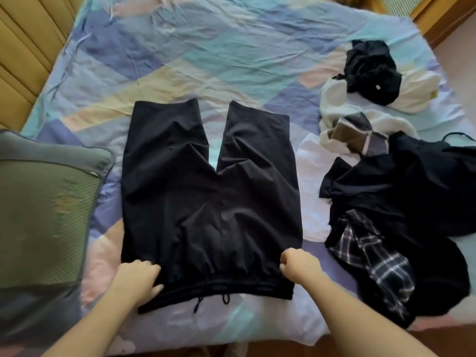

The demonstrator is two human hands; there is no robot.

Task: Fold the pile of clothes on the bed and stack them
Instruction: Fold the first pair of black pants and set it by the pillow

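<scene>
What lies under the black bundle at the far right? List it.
The black bundle sits on a cream garment, which lies on the bedsheet. Anything hidden beneath the cream folds cannot be seen.

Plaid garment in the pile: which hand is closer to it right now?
Right. The right hand grips the black pants' waistband corner on the side facing the plaid garment; the left hand holds the opposite waistband corner, across the pants' width.
</scene>
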